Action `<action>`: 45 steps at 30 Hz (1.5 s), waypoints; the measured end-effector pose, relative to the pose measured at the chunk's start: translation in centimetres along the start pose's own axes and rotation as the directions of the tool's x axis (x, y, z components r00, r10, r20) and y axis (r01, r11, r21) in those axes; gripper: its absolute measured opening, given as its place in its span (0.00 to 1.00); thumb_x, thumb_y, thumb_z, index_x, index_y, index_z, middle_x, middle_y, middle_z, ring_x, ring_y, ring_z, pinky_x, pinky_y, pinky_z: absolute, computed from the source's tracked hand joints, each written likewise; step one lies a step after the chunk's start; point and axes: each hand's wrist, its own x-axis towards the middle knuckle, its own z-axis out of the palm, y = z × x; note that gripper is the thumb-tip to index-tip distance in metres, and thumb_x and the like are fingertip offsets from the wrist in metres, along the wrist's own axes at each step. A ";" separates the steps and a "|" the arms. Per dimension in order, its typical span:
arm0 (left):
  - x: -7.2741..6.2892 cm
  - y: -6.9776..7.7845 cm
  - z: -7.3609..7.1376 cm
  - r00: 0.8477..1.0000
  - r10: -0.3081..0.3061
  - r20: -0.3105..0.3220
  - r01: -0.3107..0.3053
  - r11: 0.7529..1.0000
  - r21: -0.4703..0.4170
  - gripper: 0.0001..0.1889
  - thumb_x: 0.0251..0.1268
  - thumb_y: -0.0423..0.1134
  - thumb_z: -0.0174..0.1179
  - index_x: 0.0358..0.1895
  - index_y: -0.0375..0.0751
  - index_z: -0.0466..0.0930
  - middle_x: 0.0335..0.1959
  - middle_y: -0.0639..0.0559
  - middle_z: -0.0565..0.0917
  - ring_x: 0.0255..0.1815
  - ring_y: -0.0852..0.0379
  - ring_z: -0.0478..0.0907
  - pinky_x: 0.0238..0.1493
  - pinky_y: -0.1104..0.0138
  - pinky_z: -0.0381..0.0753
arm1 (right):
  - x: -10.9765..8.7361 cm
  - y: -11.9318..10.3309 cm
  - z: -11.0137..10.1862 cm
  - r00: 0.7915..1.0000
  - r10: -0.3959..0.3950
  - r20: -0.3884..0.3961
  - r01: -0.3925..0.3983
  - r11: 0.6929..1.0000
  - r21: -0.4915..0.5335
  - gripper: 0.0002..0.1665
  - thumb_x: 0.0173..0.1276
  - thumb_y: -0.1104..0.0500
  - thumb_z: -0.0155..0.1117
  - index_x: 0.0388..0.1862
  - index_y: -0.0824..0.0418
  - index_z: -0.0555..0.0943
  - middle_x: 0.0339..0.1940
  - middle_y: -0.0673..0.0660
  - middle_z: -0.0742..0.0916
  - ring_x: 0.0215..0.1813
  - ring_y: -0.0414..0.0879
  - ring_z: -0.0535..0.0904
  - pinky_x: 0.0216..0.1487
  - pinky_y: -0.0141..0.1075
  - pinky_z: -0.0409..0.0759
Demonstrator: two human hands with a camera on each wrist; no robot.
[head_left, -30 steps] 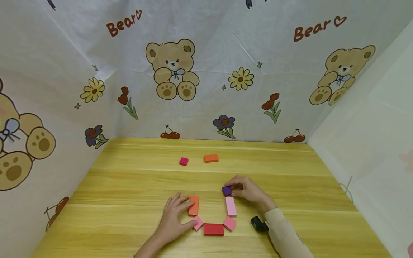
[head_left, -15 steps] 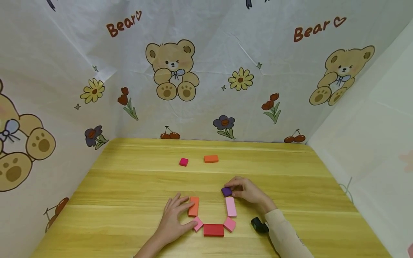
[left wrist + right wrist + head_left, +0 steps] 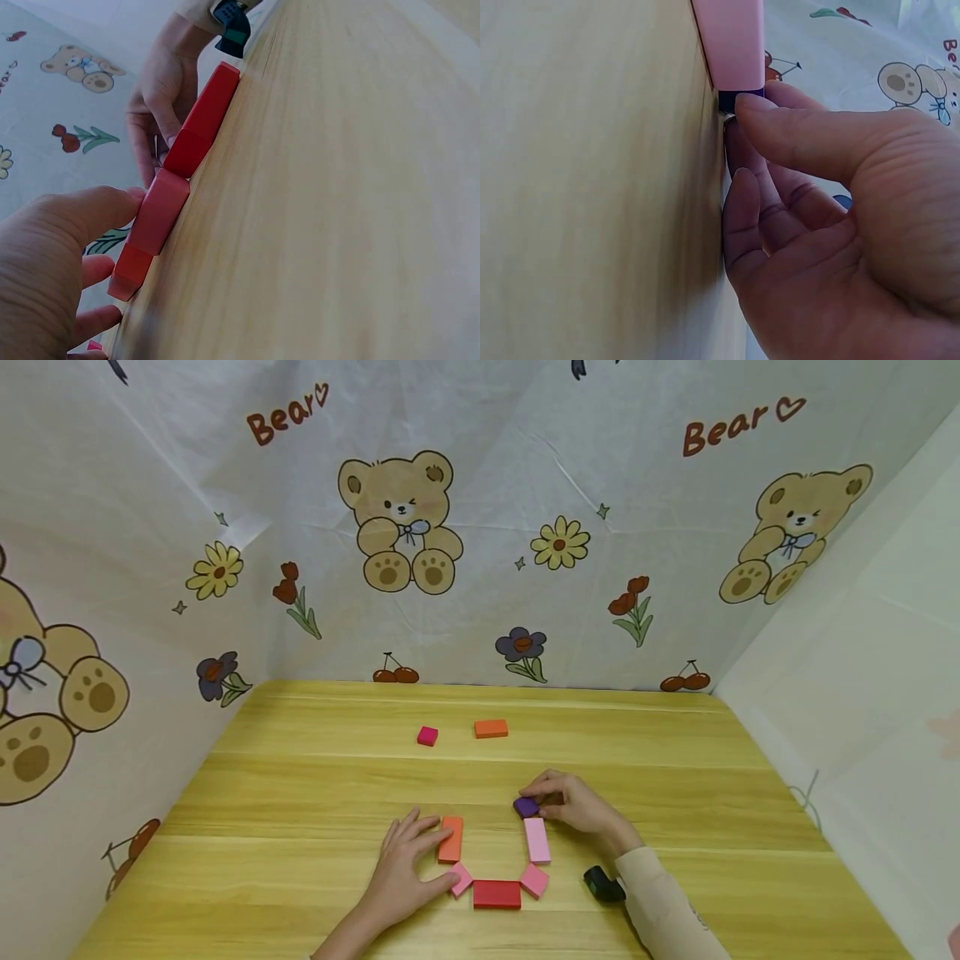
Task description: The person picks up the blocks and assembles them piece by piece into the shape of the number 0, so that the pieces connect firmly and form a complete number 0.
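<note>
Between its thumb and fingers my right hand (image 3: 576, 802) pinches a small purple block (image 3: 527, 807), set at the far end of a light pink block (image 3: 536, 841). In the right wrist view the thumb lies against the dark purple block (image 3: 740, 100), mostly hidden beside the pink block (image 3: 733, 45). My left hand (image 3: 401, 864) rests with spread fingers on the left side: the thumb touches a pink square block (image 3: 460, 882), a fingertip touches an orange block (image 3: 451, 839). A red block (image 3: 497, 895) and another pink square block (image 3: 534, 880) complete a U-shaped row.
Farther back on the wooden table (image 3: 315, 760) lie a small crimson block (image 3: 427, 736) and an orange block (image 3: 491, 728). A black device (image 3: 603, 884) sits by the right sleeve. A bear-printed cloth (image 3: 480, 610) rises behind the table's far edge.
The purple block has turned slightly and shifted a little left in my right hand's fingers. My left hand stays where it was.
</note>
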 end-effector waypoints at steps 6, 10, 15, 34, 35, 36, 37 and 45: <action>-0.1 -0.1 0.0 1.000 0.000 0.003 0.000 1.000 -0.004 0.30 0.49 0.55 0.73 0.55 0.45 0.84 0.61 0.44 0.78 0.73 0.34 0.59 0.71 0.35 0.46 | -0.1 -0.2 0.1 1.000 0.012 0.011 -0.012 1.000 0.008 0.20 0.65 0.73 0.61 0.56 0.66 0.82 0.53 0.63 0.82 0.55 0.56 0.77 0.55 0.39 0.78; -0.1 -0.2 0.1 1.000 0.005 0.000 -0.005 1.000 -0.002 0.30 0.49 0.56 0.73 0.55 0.45 0.84 0.61 0.44 0.78 0.73 0.34 0.59 0.71 0.35 0.46 | 0.0 -0.1 0.1 1.000 0.018 0.009 -0.018 1.000 -0.002 0.20 0.65 0.74 0.60 0.56 0.66 0.82 0.53 0.63 0.82 0.55 0.56 0.77 0.56 0.39 0.78; 0.0 -0.3 0.2 1.000 0.016 -0.010 -0.016 1.000 0.000 0.30 0.49 0.56 0.73 0.55 0.45 0.84 0.61 0.44 0.79 0.73 0.33 0.60 0.70 0.34 0.47 | 0.0 -0.3 0.1 1.000 0.010 0.004 -0.010 1.000 -0.014 0.20 0.65 0.73 0.61 0.56 0.66 0.82 0.53 0.62 0.83 0.55 0.56 0.78 0.56 0.40 0.79; 0.0 -0.2 0.1 1.000 0.015 -0.015 -0.015 1.000 0.009 0.29 0.47 0.52 0.75 0.55 0.45 0.84 0.61 0.44 0.79 0.73 0.33 0.60 0.71 0.35 0.48 | 0.0 0.4 0.1 1.000 -0.016 0.001 0.016 1.000 -0.002 0.25 0.66 0.74 0.59 0.63 0.66 0.77 0.53 0.63 0.83 0.51 0.54 0.79 0.51 0.32 0.79; 0.0 -0.2 0.1 1.000 0.016 -0.015 -0.016 1.000 0.011 0.29 0.47 0.53 0.75 0.55 0.45 0.84 0.61 0.44 0.79 0.73 0.33 0.60 0.71 0.35 0.48 | 0.0 0.5 0.1 1.000 -0.011 -0.004 0.011 1.000 0.011 0.26 0.66 0.74 0.59 0.64 0.67 0.76 0.53 0.64 0.83 0.51 0.55 0.79 0.50 0.31 0.78; 0.0 -0.2 0.2 1.000 0.017 -0.015 -0.017 1.000 0.012 0.29 0.47 0.53 0.74 0.55 0.46 0.84 0.61 0.44 0.79 0.73 0.34 0.60 0.71 0.35 0.48 | -0.1 0.6 0.1 1.000 -0.007 -0.012 0.008 1.000 0.025 0.27 0.66 0.74 0.58 0.65 0.68 0.75 0.54 0.65 0.82 0.51 0.56 0.79 0.49 0.31 0.78; 0.0 -0.2 0.2 1.000 0.017 -0.015 -0.017 1.000 0.014 0.29 0.47 0.53 0.74 0.55 0.46 0.84 0.61 0.44 0.79 0.73 0.34 0.60 0.71 0.35 0.48 | -0.1 0.7 0.1 1.000 0.000 -0.021 0.001 0.999 0.040 0.27 0.66 0.74 0.57 0.66 0.68 0.74 0.54 0.65 0.82 0.52 0.57 0.78 0.49 0.30 0.77; 0.0 -0.2 0.1 1.000 0.008 -0.009 -0.008 1.000 0.014 0.29 0.47 0.53 0.74 0.55 0.46 0.84 0.61 0.44 0.79 0.73 0.34 0.60 0.71 0.35 0.48 | -0.8 0.6 0.1 0.977 0.127 -0.169 -0.088 0.972 0.219 0.26 0.74 0.65 0.55 0.69 0.70 0.69 0.63 0.72 0.77 0.61 0.65 0.76 0.53 0.27 0.78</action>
